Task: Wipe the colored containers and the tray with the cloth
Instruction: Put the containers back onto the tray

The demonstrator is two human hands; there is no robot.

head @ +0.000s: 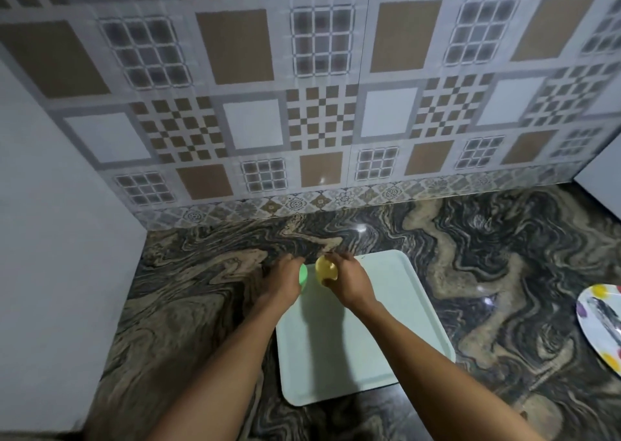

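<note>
The pale tray (369,340) is set on the marbled bench (504,272), near its front edge. At the tray's far left corner a yellow container (324,269) is held in the right hand (347,281), with the fingers (337,257) curled round its far side. Just beside it, at the tray's left edge, a green container (303,274) is largely covered by the left hand (282,281), whose fingers are curled over its top. Fingertip detail is blurred. A spotted plate (601,323) is noted at the bench's right edge.
</note>
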